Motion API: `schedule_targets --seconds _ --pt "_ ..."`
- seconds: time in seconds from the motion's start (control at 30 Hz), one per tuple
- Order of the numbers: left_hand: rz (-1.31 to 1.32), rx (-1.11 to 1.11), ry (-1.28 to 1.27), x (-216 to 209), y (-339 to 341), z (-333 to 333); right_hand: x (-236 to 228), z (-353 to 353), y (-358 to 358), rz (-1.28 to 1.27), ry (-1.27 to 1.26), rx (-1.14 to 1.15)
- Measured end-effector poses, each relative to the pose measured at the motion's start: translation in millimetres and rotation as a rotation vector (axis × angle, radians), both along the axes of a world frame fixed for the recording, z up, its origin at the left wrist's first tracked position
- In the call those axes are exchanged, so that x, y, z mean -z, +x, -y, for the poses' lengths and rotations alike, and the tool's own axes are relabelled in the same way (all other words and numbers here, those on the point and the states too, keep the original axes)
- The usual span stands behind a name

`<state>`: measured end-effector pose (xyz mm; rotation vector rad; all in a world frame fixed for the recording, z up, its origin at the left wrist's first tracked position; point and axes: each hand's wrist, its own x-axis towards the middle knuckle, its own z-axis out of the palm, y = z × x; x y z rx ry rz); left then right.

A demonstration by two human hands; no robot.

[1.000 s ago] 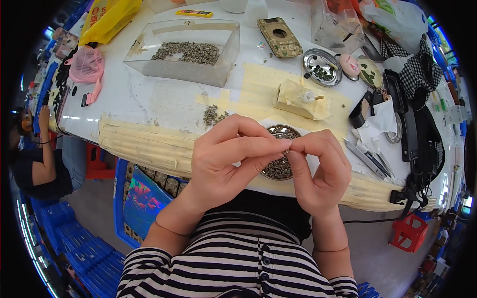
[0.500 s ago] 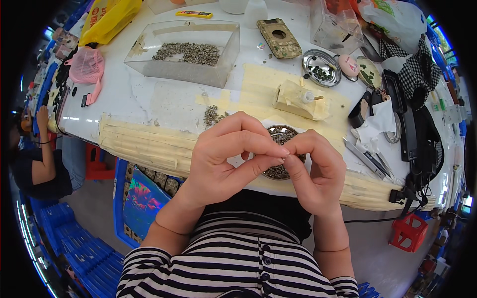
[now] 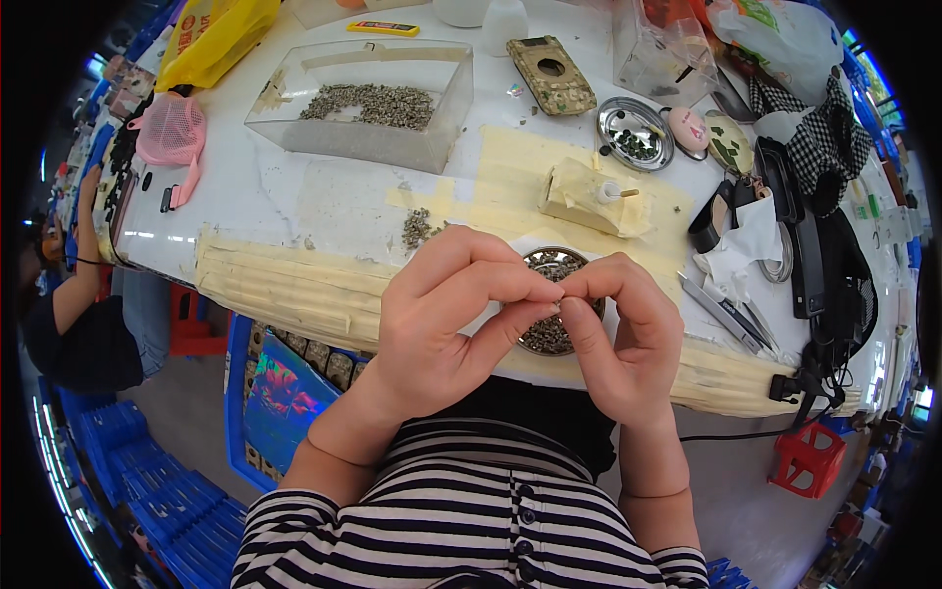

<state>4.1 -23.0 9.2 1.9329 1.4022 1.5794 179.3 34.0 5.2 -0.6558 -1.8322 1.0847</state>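
Fingertip to fingertip, my left hand (image 3: pixel 446 319) and my right hand (image 3: pixel 628 334) meet in pinches over a round metal dish (image 3: pixel 556 251) of small grey-brown pieces. Whatever lies between the fingertips is too small to name. Part of the dish is hidden behind my fingers. Left of it, a loose pile of similar pieces (image 3: pixel 420 229) lies on the table. Behind the dish stands a tape-wrapped block (image 3: pixel 589 201) with a small white fitting and a thin stick on top.
A clear box (image 3: pixel 373 147) holds many grey pieces. Further back lie a camouflage-patterned case (image 3: pixel 551 77) and a metal dish with dark green bits (image 3: pixel 636 134). Tweezers (image 3: pixel 724 312) lie at the right. A pink mesh pouch (image 3: pixel 172 133) is at the left, near another person's arm (image 3: pixel 78 265).
My hands have shifted only slightly, and the fingertips still meet over the dish. At the far left, the other person's arm has moved.
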Motion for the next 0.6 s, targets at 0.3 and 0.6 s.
schedule_targets --seconds 0.3,0.6 --pt "-0.03 0.004 0.032 2.9 -1.2 0.2 0.5 0.5 0.9 -0.015 -0.023 -0.006" --pt "-0.022 0.002 0.049 3.6 -0.5 -0.1 1.0 0.2 0.4 0.008 -0.012 -0.007"
